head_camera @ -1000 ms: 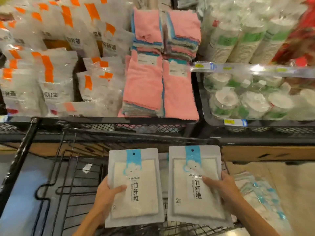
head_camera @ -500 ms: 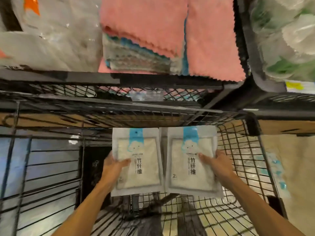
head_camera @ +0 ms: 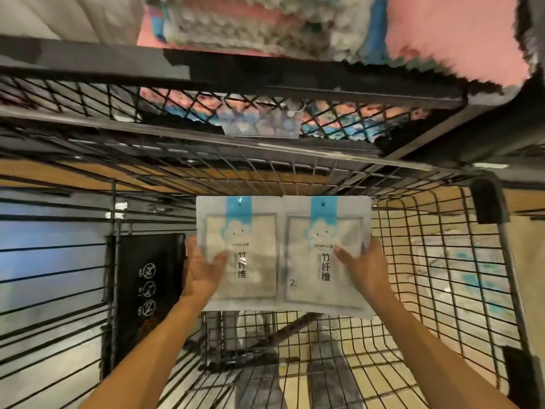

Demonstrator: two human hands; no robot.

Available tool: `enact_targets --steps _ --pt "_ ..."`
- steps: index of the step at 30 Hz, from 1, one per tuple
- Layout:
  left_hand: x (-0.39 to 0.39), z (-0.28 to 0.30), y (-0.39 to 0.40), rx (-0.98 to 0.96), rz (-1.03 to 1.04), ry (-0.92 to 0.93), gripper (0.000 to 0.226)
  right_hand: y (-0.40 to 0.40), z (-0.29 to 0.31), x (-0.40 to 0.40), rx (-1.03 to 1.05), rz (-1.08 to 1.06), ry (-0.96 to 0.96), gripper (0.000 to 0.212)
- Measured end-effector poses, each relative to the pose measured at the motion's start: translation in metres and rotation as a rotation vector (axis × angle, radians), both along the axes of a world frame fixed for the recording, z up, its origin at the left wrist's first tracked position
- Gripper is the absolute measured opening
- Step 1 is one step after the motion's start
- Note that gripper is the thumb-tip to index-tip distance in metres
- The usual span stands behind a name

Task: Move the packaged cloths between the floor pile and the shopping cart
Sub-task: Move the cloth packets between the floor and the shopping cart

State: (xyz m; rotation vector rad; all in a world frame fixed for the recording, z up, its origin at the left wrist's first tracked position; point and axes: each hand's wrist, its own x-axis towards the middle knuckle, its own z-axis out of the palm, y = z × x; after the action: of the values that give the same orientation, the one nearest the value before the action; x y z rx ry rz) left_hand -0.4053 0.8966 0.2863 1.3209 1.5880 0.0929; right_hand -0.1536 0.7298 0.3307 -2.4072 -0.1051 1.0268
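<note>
I hold two flat white cloth packs with blue cloud labels side by side inside the black wire shopping cart (head_camera: 442,290). My left hand (head_camera: 203,270) grips the left pack (head_camera: 250,240) at its left edge, thumb on the front. My right hand (head_camera: 362,270) grips the right pack (head_camera: 309,261) at its right edge. The packs touch along their inner edges and hang above the cart's wire floor. Through the cart's right wall, a pile of similar packs (head_camera: 460,273) lies on the floor.
A black folded child-seat flap (head_camera: 147,290) with warning icons stands at the cart's left side. Beyond the cart's front rim a dark mesh shelf (head_camera: 236,110) carries pink and blue cloths (head_camera: 442,33). Tan floor shows to the right.
My view has tilted down and closer to the cart. Both hands have lowered the two packs deeper into the cart basket, still side by side.
</note>
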Motion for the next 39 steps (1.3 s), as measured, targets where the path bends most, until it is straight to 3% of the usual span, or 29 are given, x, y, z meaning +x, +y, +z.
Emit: enact_targets --steps 3,6,10,16,21,28,39 --pt "0.007 -0.005 -0.008 0.032 -0.003 0.111 0.075 -0.002 -0.004 -0.006 0.039 0.035 -0.076 0.054" --pt "0.004 -0.013 -0.012 0.101 -0.022 0.18 0.076 -0.005 -0.011 -0.011 0.059 0.1 -0.176 0.057" --pt "0.011 -0.008 -0.02 0.183 -0.049 0.243 0.076 -0.009 -0.019 -0.013 -0.141 0.288 -0.425 0.076" --pt "0.008 -0.004 -0.019 0.389 -0.439 0.322 0.075 -0.005 -0.01 0.003 -0.332 0.566 -0.61 0.094" --pt "0.011 0.019 -0.007 0.488 -0.751 0.476 0.071 -0.005 0.019 0.011 -0.362 0.752 -0.6 0.096" --pt "0.032 0.104 -0.004 0.502 -0.877 0.593 0.07 -0.005 0.097 0.016 -0.332 0.859 -0.64 0.089" --pt "0.088 0.31 -0.007 0.652 -0.849 0.602 0.072 -0.016 0.269 0.049 -0.179 0.791 -0.686 0.087"
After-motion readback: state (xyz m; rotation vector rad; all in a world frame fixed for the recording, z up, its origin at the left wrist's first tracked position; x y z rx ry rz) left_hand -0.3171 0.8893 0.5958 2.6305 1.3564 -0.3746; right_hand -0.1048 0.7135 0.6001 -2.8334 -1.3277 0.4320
